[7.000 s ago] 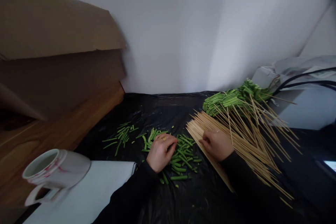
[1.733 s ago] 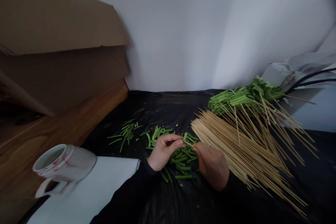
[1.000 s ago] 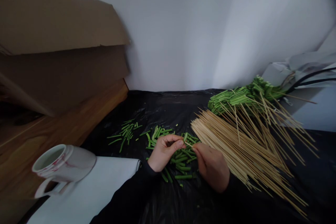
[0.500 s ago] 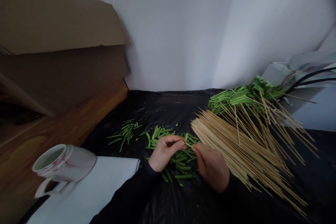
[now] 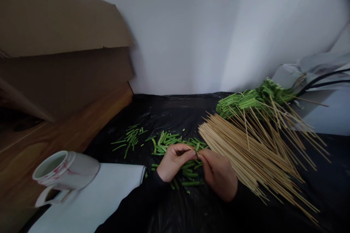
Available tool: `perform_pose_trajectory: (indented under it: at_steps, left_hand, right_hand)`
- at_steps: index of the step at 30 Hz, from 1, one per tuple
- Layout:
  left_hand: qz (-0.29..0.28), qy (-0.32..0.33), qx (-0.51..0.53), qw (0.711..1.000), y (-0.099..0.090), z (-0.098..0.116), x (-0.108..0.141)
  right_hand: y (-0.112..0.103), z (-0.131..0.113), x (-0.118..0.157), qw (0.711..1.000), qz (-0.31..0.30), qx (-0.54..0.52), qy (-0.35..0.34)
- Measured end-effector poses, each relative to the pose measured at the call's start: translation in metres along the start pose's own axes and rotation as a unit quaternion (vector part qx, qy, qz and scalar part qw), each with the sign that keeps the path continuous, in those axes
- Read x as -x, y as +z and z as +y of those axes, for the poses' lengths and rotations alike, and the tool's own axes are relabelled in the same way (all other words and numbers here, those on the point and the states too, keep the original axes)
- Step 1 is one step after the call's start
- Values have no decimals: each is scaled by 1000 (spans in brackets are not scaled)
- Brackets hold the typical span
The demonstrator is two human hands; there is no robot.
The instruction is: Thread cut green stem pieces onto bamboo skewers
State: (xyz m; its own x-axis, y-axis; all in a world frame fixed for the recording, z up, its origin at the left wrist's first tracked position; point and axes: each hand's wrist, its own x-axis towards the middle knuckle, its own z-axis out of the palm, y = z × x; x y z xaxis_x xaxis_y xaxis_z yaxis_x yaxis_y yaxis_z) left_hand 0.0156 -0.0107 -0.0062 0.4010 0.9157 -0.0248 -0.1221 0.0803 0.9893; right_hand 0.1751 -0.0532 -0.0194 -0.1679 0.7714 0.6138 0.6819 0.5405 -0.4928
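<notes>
My left hand [image 5: 175,161] is closed in a pinch on a thin wooden skewer [image 5: 190,147] above cut green bean pieces [image 5: 190,175]. Close against it on the right, my right hand [image 5: 218,173] pinches a short green piece [image 5: 197,147] at the skewer's end. The fingertips of both hands nearly touch, and they partly hide what lies between them. Right of my hands, a large pile of wooden skewers [image 5: 246,145] is spread out. Behind it lies a heap of skewered green beans [image 5: 240,102].
A mug [image 5: 73,171] lies tilted on a white sheet [image 5: 90,200] at the left. A smaller group of green pieces [image 5: 132,136] rests on the black plastic [image 5: 169,111]. Cardboard [image 5: 65,18] stands at the upper left, and dark cables [image 5: 325,78] run at the right.
My fingertips have drawn closer together, and my right hand has moved slightly left. A green piece now shows between the fingers at the skewer's end.
</notes>
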Motion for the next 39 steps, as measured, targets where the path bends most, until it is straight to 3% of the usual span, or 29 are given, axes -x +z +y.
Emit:
perform_pose_trajectory:
  at_steps: [9, 22, 32, 39]
  left_hand:
    - [53, 31, 47, 997, -8, 1, -5]
    - [30, 2, -13, 999, 3, -1, 0]
    - [48, 13, -6, 999, 3, 0, 1]
    - [26, 18, -27, 999, 5, -2, 2]
  right_hand:
    - [-1, 2, -1, 999, 16, 22, -24]
    - [0, 2, 3, 999, 0, 34, -22]
    - [0, -1, -1, 999, 14, 38, -24]
    - [1, 1, 3, 999, 4, 29, -16]
